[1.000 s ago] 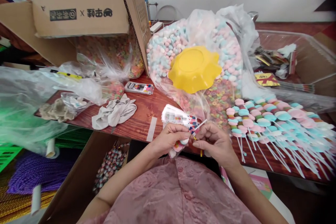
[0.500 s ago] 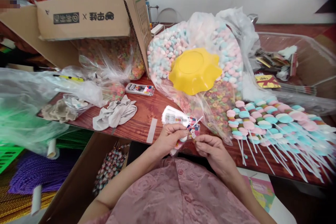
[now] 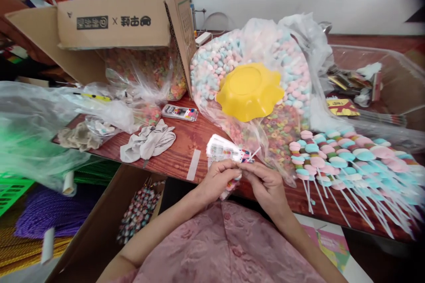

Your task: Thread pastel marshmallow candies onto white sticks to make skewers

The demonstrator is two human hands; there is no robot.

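Red-brown wood grain is shown by the tabletop (image 3: 184,139), at whose near edge a plastic-wrapped marshmallow skewer (image 3: 233,182) is pinched between thumb and forefinger of the left hand (image 3: 217,180). The fingertips of the right hand (image 3: 265,182) are drawn narrow against it; whether anything is gripped by them cannot be told. Room on the left is offered between glossy printed bags (image 3: 222,148) and a crumpled pale cloth (image 3: 148,141), crossed only by a flat tape strip (image 3: 194,165). Rightward, movement is bounded by heaped marshmallow skewers (image 3: 360,157), their white sticks angled toward the edge. Ahead, puffy pastel marshmallows (image 3: 295,75) are enclosed in thin, creased plastic, topped by a smooth, scalloped yellow bowl (image 3: 251,90).
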